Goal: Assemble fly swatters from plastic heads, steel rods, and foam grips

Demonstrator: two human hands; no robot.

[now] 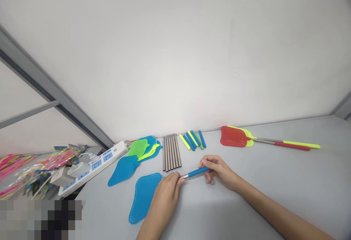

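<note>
A blue fly swatter [144, 198] is held low over the grey table, its head toward the lower left. My left hand [166, 193] is closed around its metal shaft near the head and hides most of the shaft. My right hand [218, 171] pinches the end of the blue handle grip [197, 172] between thumb and fingers. A short stretch of bare metal shows between my left hand and the grip. Just beyond my hands lie a row of metal rods [171, 153] and several loose blue, yellow and green grips [192, 140].
Loose swatter heads [123, 170] in blue, green and yellow overlap at the left. Beside them runs a white power strip [94, 167] with plugs, then bagged colourful goods [52, 167]. Red and yellow swatters [234, 137] with handles lie at the right. A wall [175, 57] rises behind the table.
</note>
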